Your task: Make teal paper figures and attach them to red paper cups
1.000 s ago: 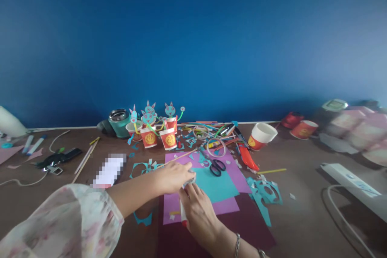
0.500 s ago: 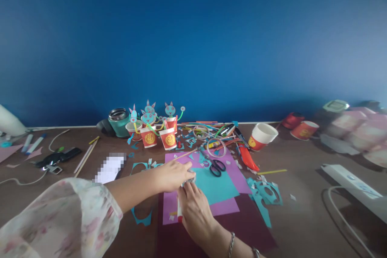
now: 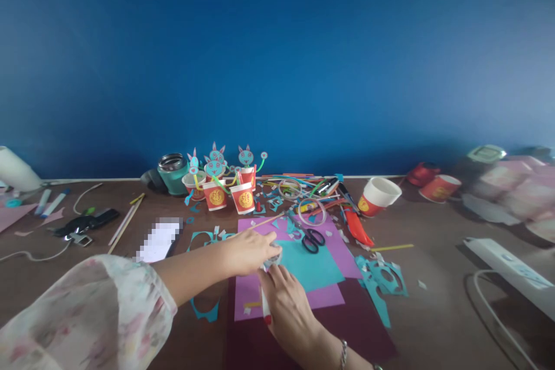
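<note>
Over the teal sheet (image 3: 316,272) my left hand (image 3: 251,251) has its fingers closed around a small clear round thing (image 3: 274,256), perhaps a tape roll, partly hidden. My right hand (image 3: 288,303) meets it from below, its fingers wrapped round a white stick-like object (image 3: 263,299) with a red end. The teal sheet lies on purple paper (image 3: 325,296). Black-handled scissors (image 3: 313,240) rest on the sheets just beyond my hands. Several red cups (image 3: 216,197) with teal animal faces stand behind to the left.
Tubes, pens and paper scraps are piled at the back middle, beside a red pouch (image 3: 358,228). Teal offcuts (image 3: 385,277) lie right, white cups (image 3: 380,192) behind them. A phone (image 3: 159,240) lies left; a power strip (image 3: 507,269) is far right.
My right hand has shifted slightly right and down with the white object, away from my left fingers. More of the clear round thing shows. The view has moved slightly.
</note>
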`<action>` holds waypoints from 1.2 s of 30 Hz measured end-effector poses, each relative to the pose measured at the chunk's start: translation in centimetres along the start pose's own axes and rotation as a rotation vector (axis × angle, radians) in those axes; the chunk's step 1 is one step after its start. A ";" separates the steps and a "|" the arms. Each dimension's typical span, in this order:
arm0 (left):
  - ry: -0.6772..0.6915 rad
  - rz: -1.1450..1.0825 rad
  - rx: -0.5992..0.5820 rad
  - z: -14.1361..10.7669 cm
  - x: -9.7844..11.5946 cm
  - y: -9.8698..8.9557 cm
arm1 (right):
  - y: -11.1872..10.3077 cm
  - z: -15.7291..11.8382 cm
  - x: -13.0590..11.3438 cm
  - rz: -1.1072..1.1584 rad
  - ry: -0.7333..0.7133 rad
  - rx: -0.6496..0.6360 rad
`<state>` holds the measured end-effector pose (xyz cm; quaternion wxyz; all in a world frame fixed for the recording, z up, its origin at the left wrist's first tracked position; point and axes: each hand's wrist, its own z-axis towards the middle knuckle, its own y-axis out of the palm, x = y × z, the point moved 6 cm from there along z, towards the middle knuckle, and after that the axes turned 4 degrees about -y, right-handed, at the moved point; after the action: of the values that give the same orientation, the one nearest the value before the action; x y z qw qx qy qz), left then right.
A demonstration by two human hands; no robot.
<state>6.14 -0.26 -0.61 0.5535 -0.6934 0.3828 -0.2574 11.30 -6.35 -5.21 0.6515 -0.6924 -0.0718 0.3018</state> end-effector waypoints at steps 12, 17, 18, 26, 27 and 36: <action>-0.047 -0.040 -0.012 -0.2 -0.2 0.4 | -1.4 -1.6 2.2 0.156 -0.083 0.132; -0.034 -0.051 -0.014 -0.2 0.0 0.1 | -2.1 -1.7 3.3 0.227 -0.087 0.124; -0.036 -0.056 -0.012 -0.2 -0.1 0.1 | -2.1 -1.7 3.5 0.243 -0.086 0.116; -0.059 -0.053 -0.010 -0.4 -0.1 0.1 | -2.8 -1.3 5.3 0.443 -0.050 0.119; -0.063 -0.046 -0.016 -0.4 -0.1 0.1 | -2.9 -1.3 5.5 0.485 -0.048 0.132; -0.060 -0.048 0.003 -0.5 -0.1 0.3 | -1.9 -0.5 8.1 0.820 0.148 0.064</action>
<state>5.67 -0.50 -0.74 0.5594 -0.7090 0.3489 -0.2502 18.68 -2.53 -6.07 0.5020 -0.6628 0.2662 0.4877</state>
